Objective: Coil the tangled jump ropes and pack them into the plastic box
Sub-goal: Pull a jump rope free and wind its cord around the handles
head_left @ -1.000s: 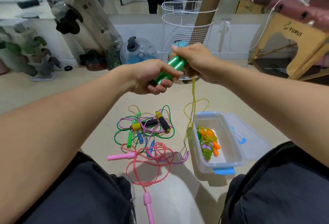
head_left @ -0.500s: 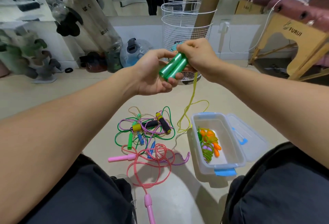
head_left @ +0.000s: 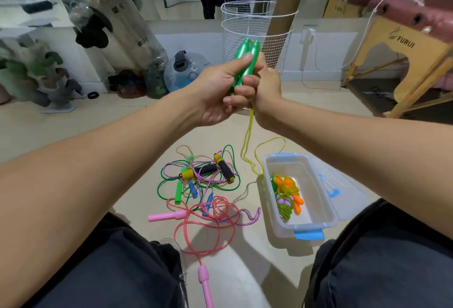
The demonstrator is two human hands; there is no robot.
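Head view. Left hand: fingers and thumb curled round two green handles, held together, tips pointing up. Right hand: closed against the handles from behind; exact hold hidden. Both arms outstretched, hands touching at mid-frame. Yellow rope: hangs from the handles to the floor beside the box. Box: open, coiled ropes inside. Tangle: on floor, left of box.
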